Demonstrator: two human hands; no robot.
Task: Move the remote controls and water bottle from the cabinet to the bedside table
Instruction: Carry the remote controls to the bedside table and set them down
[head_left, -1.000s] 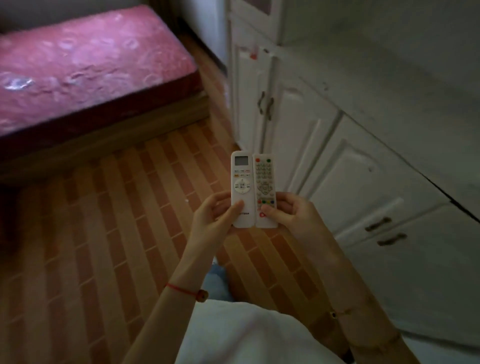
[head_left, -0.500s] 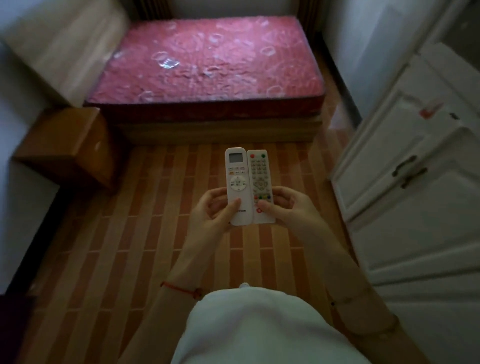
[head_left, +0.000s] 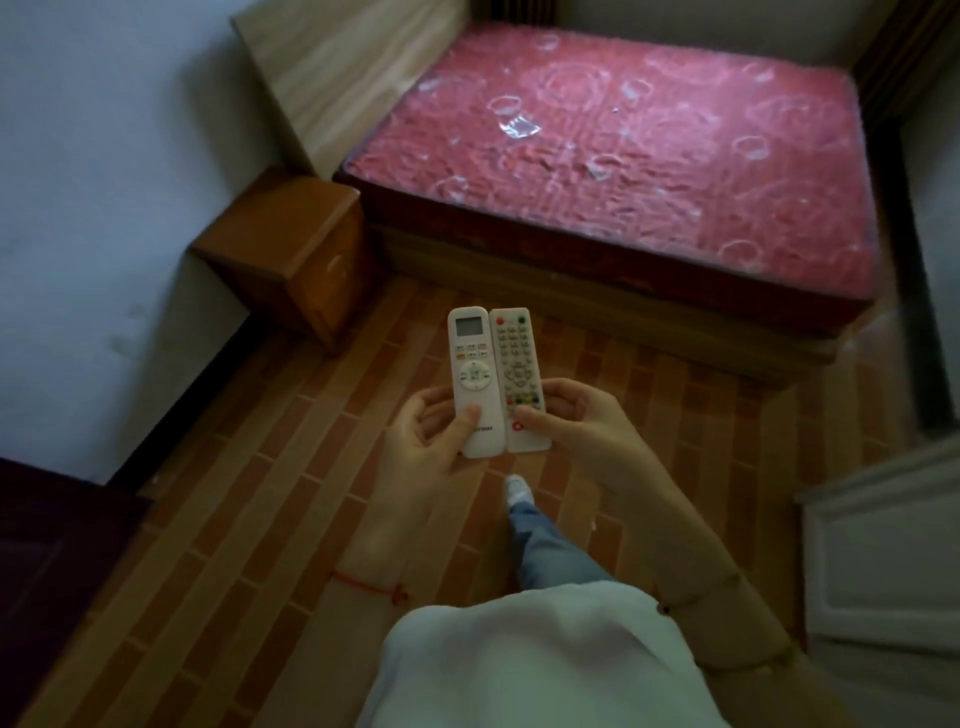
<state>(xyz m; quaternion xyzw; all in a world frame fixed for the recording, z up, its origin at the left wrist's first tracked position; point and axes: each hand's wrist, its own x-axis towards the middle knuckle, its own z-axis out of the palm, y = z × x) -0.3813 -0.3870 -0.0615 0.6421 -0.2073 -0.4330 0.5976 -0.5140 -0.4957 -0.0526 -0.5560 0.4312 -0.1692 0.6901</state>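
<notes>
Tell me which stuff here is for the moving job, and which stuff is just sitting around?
For the job:
remote with the screen, in the left hand
remote with many buttons, in the right hand
bedside table, where they go

Just around:
bed
white cabinet
brick-pattern floor

The water bottle is not in view.

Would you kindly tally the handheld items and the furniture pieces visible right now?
Remote controls: 2 (screen remote, button remote)
Bedside tables: 1
Beds: 1
Cabinets: 1
Water bottles: 0
Total: 5
</notes>
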